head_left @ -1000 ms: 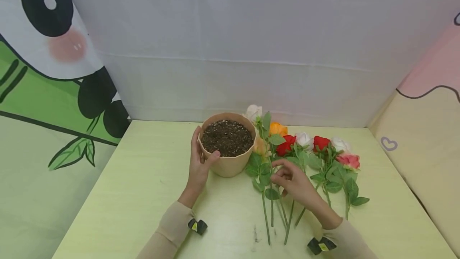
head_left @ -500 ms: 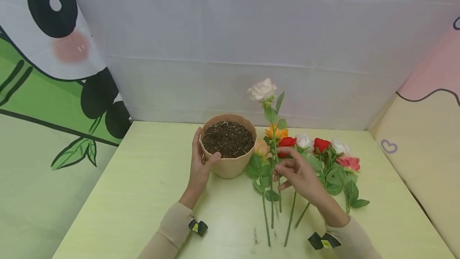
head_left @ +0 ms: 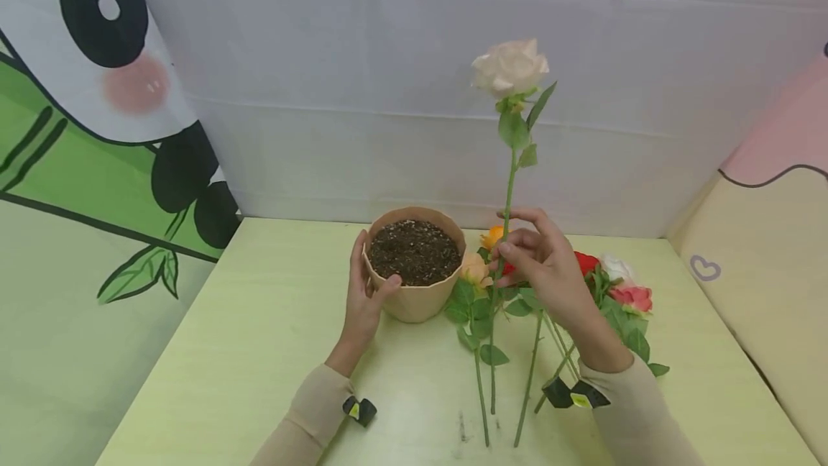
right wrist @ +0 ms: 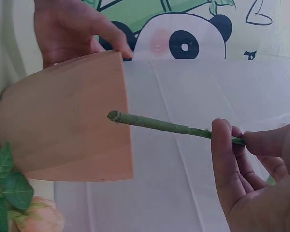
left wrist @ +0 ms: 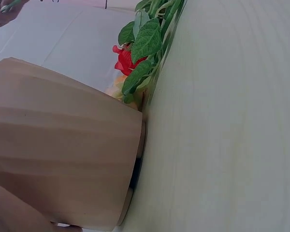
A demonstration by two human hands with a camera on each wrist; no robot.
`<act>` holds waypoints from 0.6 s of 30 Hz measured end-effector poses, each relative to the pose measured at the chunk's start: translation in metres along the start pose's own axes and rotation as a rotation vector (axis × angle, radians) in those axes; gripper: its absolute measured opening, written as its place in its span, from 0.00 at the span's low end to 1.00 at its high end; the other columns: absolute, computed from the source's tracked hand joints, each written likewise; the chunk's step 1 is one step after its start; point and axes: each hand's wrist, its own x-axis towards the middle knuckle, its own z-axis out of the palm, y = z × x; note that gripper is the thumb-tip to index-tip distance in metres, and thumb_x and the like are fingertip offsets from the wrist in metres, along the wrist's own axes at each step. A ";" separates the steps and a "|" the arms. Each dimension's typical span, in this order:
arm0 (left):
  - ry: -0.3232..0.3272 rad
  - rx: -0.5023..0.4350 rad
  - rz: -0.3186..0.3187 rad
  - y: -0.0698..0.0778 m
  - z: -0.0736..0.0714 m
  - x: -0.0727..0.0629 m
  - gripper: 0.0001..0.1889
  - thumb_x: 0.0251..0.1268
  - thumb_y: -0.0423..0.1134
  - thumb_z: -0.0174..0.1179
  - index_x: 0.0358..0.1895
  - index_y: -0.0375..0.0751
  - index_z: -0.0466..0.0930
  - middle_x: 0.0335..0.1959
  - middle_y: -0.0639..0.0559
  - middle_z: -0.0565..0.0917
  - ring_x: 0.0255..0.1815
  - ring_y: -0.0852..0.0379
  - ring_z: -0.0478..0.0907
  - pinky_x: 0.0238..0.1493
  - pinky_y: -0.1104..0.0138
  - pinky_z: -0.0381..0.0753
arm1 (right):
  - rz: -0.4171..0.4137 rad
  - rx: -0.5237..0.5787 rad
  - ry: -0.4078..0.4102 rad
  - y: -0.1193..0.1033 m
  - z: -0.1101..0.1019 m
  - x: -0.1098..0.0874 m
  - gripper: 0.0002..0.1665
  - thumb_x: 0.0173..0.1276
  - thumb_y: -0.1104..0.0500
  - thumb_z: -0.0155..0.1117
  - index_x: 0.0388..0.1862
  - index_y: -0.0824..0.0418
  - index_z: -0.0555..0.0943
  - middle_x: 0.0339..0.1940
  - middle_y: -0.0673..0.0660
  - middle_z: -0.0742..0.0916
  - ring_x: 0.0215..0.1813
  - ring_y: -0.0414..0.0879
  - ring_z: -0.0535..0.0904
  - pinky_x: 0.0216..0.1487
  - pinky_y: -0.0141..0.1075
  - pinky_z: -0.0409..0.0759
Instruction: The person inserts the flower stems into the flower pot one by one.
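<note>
A tan flower pot [head_left: 419, 305] full of dark soil [head_left: 414, 252] stands on the table. My left hand [head_left: 364, 304] grips its left side, thumb at the front rim and fingers along the wall. To the right of the pot, my right hand [head_left: 550, 272] pinches the stem of a white artificial rose [head_left: 511, 69] between thumb and fingers. The rose is held upright, its bloom high above the pot. In the right wrist view, the cut stem end [right wrist: 154, 123] points toward the pot and overlaps its rim.
Several artificial roses lie right of the pot: a peach one [head_left: 475, 270], an orange one [head_left: 493, 236], a red one [head_left: 586, 262], a white one [head_left: 616, 269] and a pink one [head_left: 632, 298]. Their stems point toward the table's front. A pale cloth backdrop [head_left: 401, 157] stands behind.
My right hand has lifted the white rose up from among the lying flowers, moving upward and slightly right. My left hand stays on the flower pot.
</note>
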 end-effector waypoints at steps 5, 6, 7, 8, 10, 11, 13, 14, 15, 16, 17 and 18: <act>-0.008 0.009 0.004 0.001 0.001 -0.001 0.52 0.74 0.47 0.68 0.94 0.57 0.47 0.94 0.48 0.45 0.93 0.36 0.41 0.87 0.31 0.42 | -0.064 0.012 0.023 -0.014 0.006 0.023 0.24 0.86 0.71 0.59 0.74 0.54 0.78 0.39 0.59 0.87 0.39 0.48 0.89 0.37 0.42 0.93; -0.008 0.012 -0.002 0.002 0.001 -0.001 0.52 0.73 0.47 0.68 0.94 0.57 0.46 0.94 0.49 0.45 0.93 0.37 0.41 0.87 0.32 0.42 | -0.075 0.011 0.026 -0.015 0.009 0.028 0.24 0.86 0.70 0.59 0.74 0.54 0.78 0.39 0.59 0.87 0.39 0.48 0.89 0.37 0.42 0.93; -0.008 0.017 -0.009 0.002 0.001 0.000 0.52 0.73 0.46 0.68 0.94 0.57 0.46 0.94 0.49 0.45 0.93 0.38 0.41 0.87 0.32 0.42 | -0.089 0.015 0.030 -0.016 0.013 0.033 0.23 0.86 0.71 0.59 0.74 0.55 0.78 0.39 0.59 0.86 0.40 0.49 0.89 0.37 0.42 0.93; -0.008 0.015 -0.023 0.007 0.002 -0.001 0.53 0.72 0.46 0.67 0.94 0.56 0.45 0.94 0.50 0.44 0.93 0.39 0.41 0.87 0.32 0.41 | -0.102 0.018 0.036 -0.016 0.017 0.037 0.23 0.85 0.71 0.59 0.73 0.57 0.78 0.39 0.59 0.86 0.40 0.50 0.89 0.37 0.42 0.93; -0.006 0.019 -0.032 0.008 0.002 -0.001 0.53 0.72 0.44 0.66 0.94 0.54 0.45 0.94 0.51 0.45 0.93 0.41 0.41 0.87 0.33 0.41 | -0.128 0.013 0.051 -0.016 0.025 0.046 0.21 0.85 0.72 0.59 0.72 0.62 0.78 0.39 0.58 0.87 0.41 0.51 0.89 0.37 0.42 0.93; -0.006 0.020 -0.035 0.008 0.003 0.000 0.53 0.71 0.43 0.66 0.94 0.53 0.45 0.94 0.51 0.45 0.93 0.41 0.41 0.87 0.33 0.42 | -0.141 0.007 0.054 -0.015 0.030 0.052 0.21 0.85 0.72 0.58 0.72 0.64 0.78 0.39 0.58 0.87 0.41 0.50 0.89 0.38 0.42 0.93; -0.002 0.019 -0.036 0.008 0.003 0.000 0.53 0.71 0.42 0.66 0.94 0.53 0.45 0.94 0.52 0.45 0.93 0.42 0.42 0.88 0.34 0.42 | -0.165 -0.006 0.057 -0.013 0.038 0.062 0.19 0.85 0.73 0.57 0.71 0.69 0.77 0.39 0.57 0.86 0.41 0.49 0.88 0.39 0.41 0.93; 0.001 0.017 -0.036 0.008 0.003 0.000 0.53 0.71 0.42 0.66 0.94 0.54 0.46 0.94 0.52 0.45 0.93 0.43 0.42 0.88 0.34 0.43 | -0.175 -0.019 0.055 -0.011 0.042 0.068 0.18 0.86 0.73 0.57 0.70 0.71 0.76 0.40 0.57 0.87 0.41 0.48 0.88 0.40 0.40 0.93; 0.003 0.014 -0.035 0.008 0.003 0.000 0.53 0.70 0.42 0.66 0.94 0.54 0.46 0.94 0.53 0.46 0.93 0.43 0.42 0.88 0.34 0.43 | -0.186 -0.036 0.052 -0.009 0.046 0.073 0.18 0.86 0.72 0.57 0.70 0.72 0.76 0.40 0.57 0.87 0.42 0.47 0.88 0.40 0.40 0.93; 0.004 0.011 -0.034 0.008 0.003 0.000 0.53 0.70 0.42 0.66 0.94 0.54 0.46 0.94 0.53 0.46 0.93 0.44 0.42 0.88 0.35 0.43 | -0.194 -0.049 0.046 -0.008 0.049 0.078 0.17 0.86 0.72 0.57 0.69 0.73 0.76 0.41 0.58 0.87 0.42 0.46 0.88 0.41 0.40 0.92; 0.004 0.010 -0.034 0.007 0.003 0.000 0.53 0.70 0.42 0.66 0.94 0.55 0.46 0.94 0.54 0.46 0.93 0.44 0.42 0.88 0.35 0.43 | -0.201 -0.061 0.037 -0.006 0.053 0.083 0.16 0.86 0.71 0.57 0.68 0.73 0.76 0.41 0.59 0.87 0.43 0.46 0.88 0.42 0.41 0.93; 0.004 0.009 -0.034 0.007 0.004 0.000 0.53 0.70 0.42 0.66 0.94 0.56 0.46 0.94 0.54 0.46 0.93 0.45 0.43 0.88 0.35 0.43 | -0.206 -0.068 0.030 -0.004 0.056 0.087 0.15 0.87 0.71 0.57 0.67 0.73 0.77 0.42 0.60 0.87 0.43 0.46 0.88 0.43 0.42 0.93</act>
